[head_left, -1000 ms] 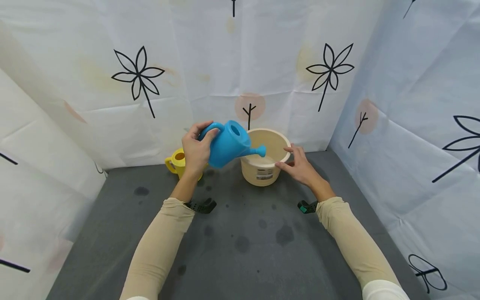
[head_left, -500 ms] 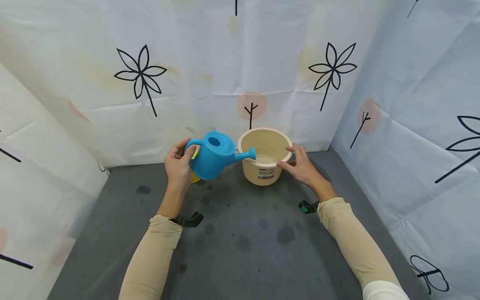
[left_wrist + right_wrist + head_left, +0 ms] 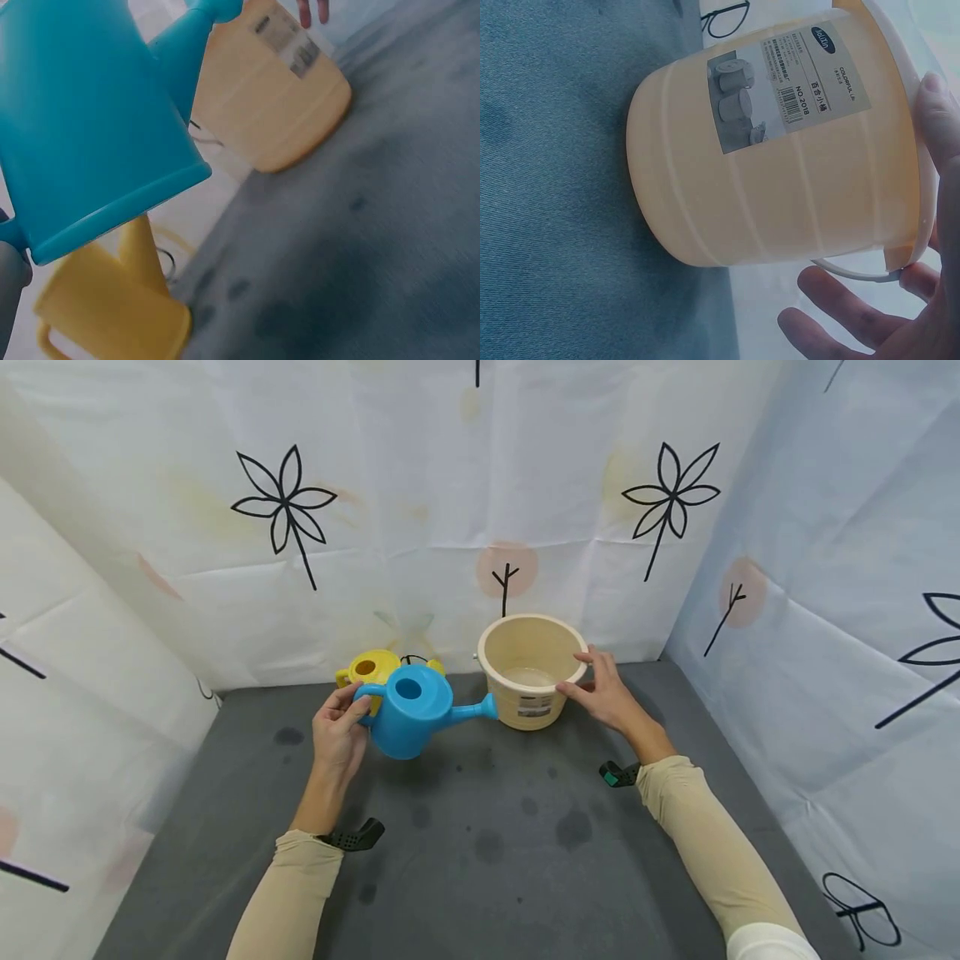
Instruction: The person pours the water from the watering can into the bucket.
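My left hand [image 3: 341, 735] grips the handle of a blue watering can [image 3: 408, 718], which is nearly upright over the grey surface with its spout [image 3: 471, 711] pointing right. Behind it, partly covered, stands a yellow watering can [image 3: 367, 667]; the left wrist view also shows the yellow can [image 3: 112, 307] below the blue one. To the right is a cream bucket [image 3: 531, 693] with a little water visible at the bottom. At the bucket's right rim, my right hand [image 3: 603, 693] pinches the edge between thumb and fingers. The bucket's label [image 3: 791, 86] faces the right wrist camera.
Grey cloth [image 3: 480, 860] with dark wet spots covers the table. A white sheet with printed flowers [image 3: 405, 485] hangs close behind the bucket and cans, and more sheeting [image 3: 840, 610] borders the right side. A thin dark cord [image 3: 208, 693] lies at the left back corner.
My left hand has drawn the blue can left, down and away from over the bucket, turning it from tilted to nearly level. The yellow can shows more. My right hand stays at the rim.
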### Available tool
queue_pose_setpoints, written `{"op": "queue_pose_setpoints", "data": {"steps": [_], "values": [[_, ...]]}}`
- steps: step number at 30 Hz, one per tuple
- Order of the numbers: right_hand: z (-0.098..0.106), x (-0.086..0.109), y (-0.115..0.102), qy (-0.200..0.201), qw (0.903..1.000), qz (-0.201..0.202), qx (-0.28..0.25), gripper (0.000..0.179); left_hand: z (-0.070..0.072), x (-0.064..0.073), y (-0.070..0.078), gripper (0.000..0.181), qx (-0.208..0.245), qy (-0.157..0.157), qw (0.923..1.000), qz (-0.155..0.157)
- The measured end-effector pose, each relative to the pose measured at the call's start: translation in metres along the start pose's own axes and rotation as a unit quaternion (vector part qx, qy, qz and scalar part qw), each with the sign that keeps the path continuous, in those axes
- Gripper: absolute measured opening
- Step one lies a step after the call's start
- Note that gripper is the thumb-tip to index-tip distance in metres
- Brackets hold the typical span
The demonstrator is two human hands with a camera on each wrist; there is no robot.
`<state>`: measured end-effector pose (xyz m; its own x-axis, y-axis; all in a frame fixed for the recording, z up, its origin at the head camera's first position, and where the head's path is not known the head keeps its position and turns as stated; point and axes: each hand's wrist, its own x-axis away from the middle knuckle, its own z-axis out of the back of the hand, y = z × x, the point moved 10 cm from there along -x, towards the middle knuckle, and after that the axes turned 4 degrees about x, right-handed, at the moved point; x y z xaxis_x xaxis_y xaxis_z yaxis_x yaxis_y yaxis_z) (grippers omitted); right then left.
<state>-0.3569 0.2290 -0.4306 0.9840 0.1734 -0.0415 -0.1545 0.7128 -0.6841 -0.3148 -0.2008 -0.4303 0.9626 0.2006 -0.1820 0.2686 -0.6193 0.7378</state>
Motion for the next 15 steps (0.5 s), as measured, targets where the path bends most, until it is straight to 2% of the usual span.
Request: {"op": "queue_pose_setpoints", "data": {"steps": [6, 15], "values": [[0.001, -0.002, 0.002, 0.006, 0.9999, 0.002, -0.008, 0.09, 0.022, 0.007, -0.012, 0.024, -0.007, -0.012, 0.9994, 0.032], [-0.002, -0.002, 0.001, 0.001, 0.9998, 0.006, -0.017, 0.088, 0.065, 0.014, -0.024, 0.023, -0.025, 0.049, 0.9964, 0.065]]}}
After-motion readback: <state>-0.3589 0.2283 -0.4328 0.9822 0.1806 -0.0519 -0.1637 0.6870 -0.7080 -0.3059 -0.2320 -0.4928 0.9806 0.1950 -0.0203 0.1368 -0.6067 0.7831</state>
